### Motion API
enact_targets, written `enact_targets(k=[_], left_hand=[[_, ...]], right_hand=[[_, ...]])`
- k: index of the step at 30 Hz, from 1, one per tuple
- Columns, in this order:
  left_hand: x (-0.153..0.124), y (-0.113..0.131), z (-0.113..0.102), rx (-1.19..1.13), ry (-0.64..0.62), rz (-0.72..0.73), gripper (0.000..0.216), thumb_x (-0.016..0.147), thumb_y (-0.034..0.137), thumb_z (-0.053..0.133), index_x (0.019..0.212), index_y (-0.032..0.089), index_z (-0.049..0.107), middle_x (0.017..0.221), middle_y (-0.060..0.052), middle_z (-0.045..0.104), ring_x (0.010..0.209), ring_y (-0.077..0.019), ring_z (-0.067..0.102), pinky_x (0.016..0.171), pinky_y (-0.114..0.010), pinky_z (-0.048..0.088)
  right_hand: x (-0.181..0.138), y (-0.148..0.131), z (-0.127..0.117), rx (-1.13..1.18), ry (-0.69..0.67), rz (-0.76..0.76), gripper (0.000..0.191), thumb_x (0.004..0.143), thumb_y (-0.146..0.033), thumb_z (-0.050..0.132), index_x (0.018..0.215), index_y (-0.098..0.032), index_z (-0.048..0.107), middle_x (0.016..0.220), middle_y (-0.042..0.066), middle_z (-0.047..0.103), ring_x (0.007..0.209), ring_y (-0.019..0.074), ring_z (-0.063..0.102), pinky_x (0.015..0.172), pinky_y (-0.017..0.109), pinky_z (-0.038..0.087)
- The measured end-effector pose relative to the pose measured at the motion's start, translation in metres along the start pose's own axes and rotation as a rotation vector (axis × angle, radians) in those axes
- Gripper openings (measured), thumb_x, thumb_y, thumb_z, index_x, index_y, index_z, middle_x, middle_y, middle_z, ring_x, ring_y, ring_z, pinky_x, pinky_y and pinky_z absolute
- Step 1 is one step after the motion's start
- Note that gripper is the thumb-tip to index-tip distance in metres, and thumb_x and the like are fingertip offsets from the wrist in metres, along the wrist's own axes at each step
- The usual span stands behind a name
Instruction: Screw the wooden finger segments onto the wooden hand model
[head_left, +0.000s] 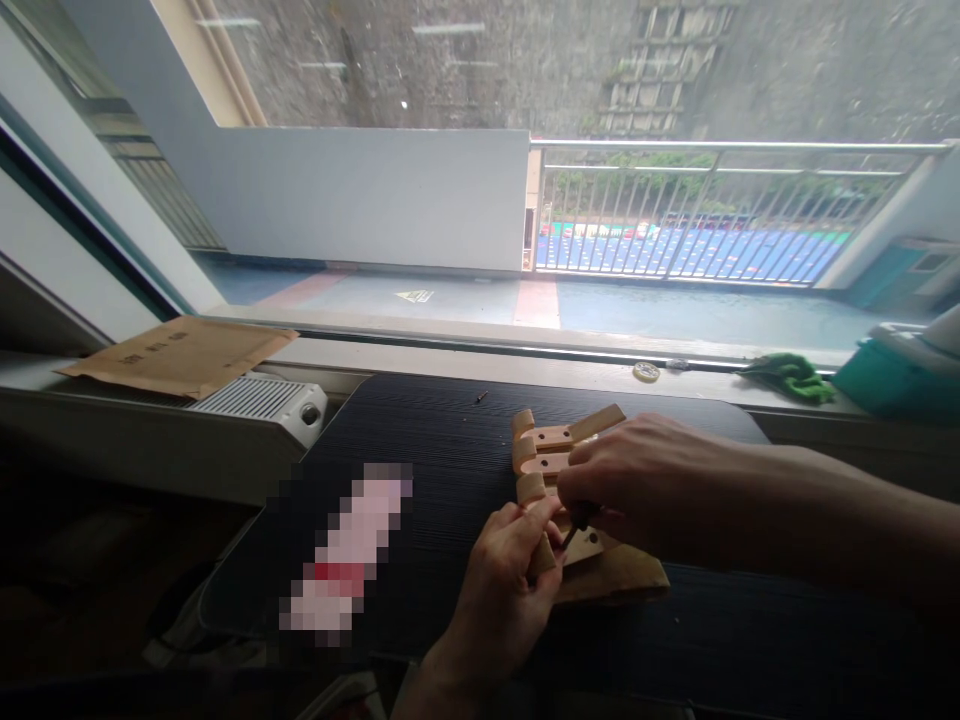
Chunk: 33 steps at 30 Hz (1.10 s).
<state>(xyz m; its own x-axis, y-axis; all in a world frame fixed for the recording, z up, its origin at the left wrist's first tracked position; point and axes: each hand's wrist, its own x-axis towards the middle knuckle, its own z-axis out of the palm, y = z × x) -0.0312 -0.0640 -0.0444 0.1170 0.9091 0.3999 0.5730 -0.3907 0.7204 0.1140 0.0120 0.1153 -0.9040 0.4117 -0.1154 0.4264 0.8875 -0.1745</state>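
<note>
A small assembly of light wooden pieces (551, 450) lies on the dark table (420, 470) in front of me. My left hand (501, 590) pinches one of its lower wooden pieces between thumb and fingers. My right hand (645, 485) reaches in from the right and grips a thin dark tool (576, 525), its tip down against the wood near my left thumb. A tan wooden base (622, 578) shows under both hands. My fingers hide the joint being worked on.
A blurred pink and red object (345, 550) lies left on the table. A tiny screw (480, 397) sits near the far edge. On the window sill are a cardboard envelope (176, 355), a white radiator (262, 400), a tape roll (646, 371), a green cloth (791, 375) and a teal box (892, 380).
</note>
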Motion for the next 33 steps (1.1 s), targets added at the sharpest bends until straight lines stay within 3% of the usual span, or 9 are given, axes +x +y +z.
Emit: enact_targets(k=[4,9,17,22,33], left_hand=[[-0.003,-0.001,0.000,0.036,-0.008,0.024,0.050,0.075,0.005,0.061,0.120,0.024,0.050,0.097,-0.002,0.064,0.092,-0.0184,0.058,0.086,-0.034,0.050],[-0.004,0.000,-0.006,0.075,-0.055,0.087,0.067,0.071,0.002,0.065,0.128,0.028,0.042,0.114,-0.002,0.061,0.107,-0.0211,0.054,0.095,-0.037,0.045],[0.002,0.008,-0.012,0.067,-0.137,0.015,0.057,0.074,0.001,0.057,0.123,0.029,0.044,0.111,-0.001,0.059,0.104,-0.0199,0.053,0.092,-0.038,0.046],[0.003,0.009,-0.014,0.093,-0.168,-0.003,0.040,0.074,0.003,0.058,0.109,0.023,0.051,0.097,-0.002,0.061,0.096,-0.0208,0.056,0.089,-0.039,0.048],[0.005,0.009,-0.015,0.048,-0.179,-0.017,0.053,0.075,0.003,0.058,0.120,0.026,0.048,0.105,-0.003,0.061,0.100,-0.0198,0.056,0.089,-0.037,0.049]], right_hand=[[0.004,-0.003,0.003,0.023,-0.068,-0.022,0.018,0.079,-0.005,0.052,0.082,-0.017,0.066,0.073,0.002,0.062,0.062,0.0112,0.052,0.057,0.023,0.034],[0.000,-0.002,0.012,-0.010,-0.057,0.026,0.013,0.082,-0.010,0.051,0.084,-0.017,0.062,0.075,0.002,0.061,0.062,0.0123,0.052,0.055,0.025,0.033],[-0.003,-0.008,0.011,-0.072,-0.015,0.080,0.012,0.073,-0.008,0.057,0.079,-0.018,0.061,0.068,0.002,0.061,0.061,0.0139,0.057,0.052,0.024,0.033],[0.001,-0.007,0.008,-0.033,0.046,-0.004,0.014,0.071,-0.005,0.059,0.070,-0.019,0.061,0.069,0.001,0.062,0.061,0.0126,0.056,0.055,0.024,0.036],[0.002,-0.004,0.015,-0.044,0.008,-0.038,0.017,0.072,-0.002,0.058,0.072,-0.018,0.064,0.074,0.001,0.064,0.063,0.0122,0.055,0.056,0.025,0.036]])
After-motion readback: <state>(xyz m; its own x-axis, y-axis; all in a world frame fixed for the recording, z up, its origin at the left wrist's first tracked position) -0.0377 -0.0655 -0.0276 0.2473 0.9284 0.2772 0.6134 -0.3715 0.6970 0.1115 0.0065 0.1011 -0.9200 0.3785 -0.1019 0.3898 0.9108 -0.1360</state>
